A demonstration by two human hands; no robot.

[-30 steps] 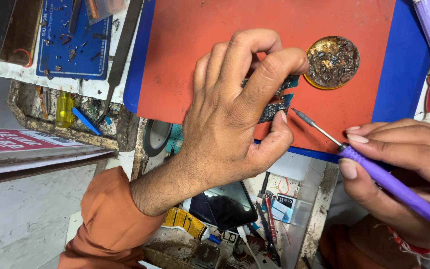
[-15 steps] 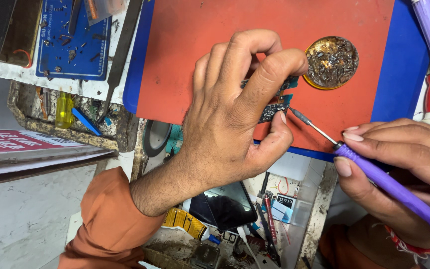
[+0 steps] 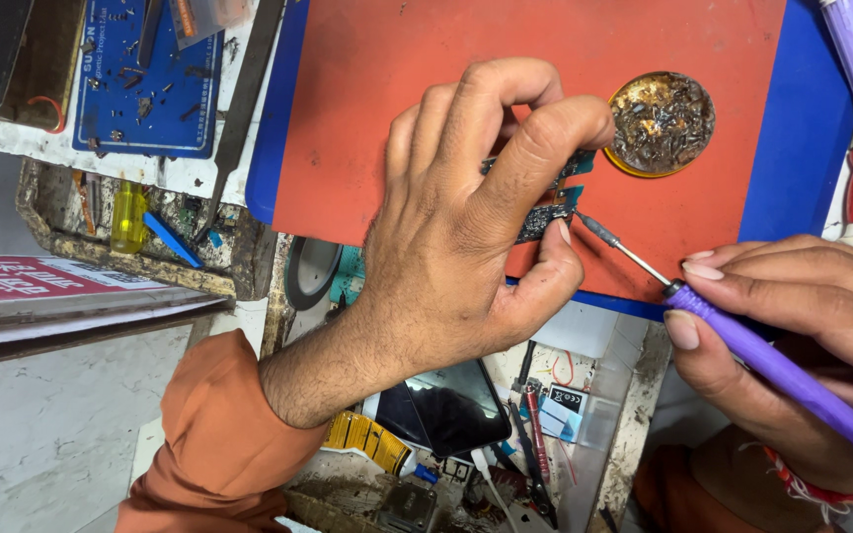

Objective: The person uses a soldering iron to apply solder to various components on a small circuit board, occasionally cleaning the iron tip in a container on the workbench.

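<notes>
My left hand [image 3: 466, 227] pinches a small dark circuit board [image 3: 543, 219] between thumb and fingers, holding it down on the orange work mat [image 3: 397, 118]. Most of the board is hidden under the fingers. My right hand [image 3: 792, 345] grips a purple-handled soldering iron [image 3: 782, 370] like a pen. Its thin metal tip [image 3: 594, 232] touches the board's right edge, just beside my left thumb.
A round brass tip-cleaner dish [image 3: 661, 123] full of dark residue sits on the mat at upper right. A blue magnetic screw mat [image 3: 145, 89] with several screws lies upper left. A phone [image 3: 441, 405], small parts and tools clutter the tray below.
The soldering iron tip has slid left and come against the board's edge. My left hand has kept its grip on the board.
</notes>
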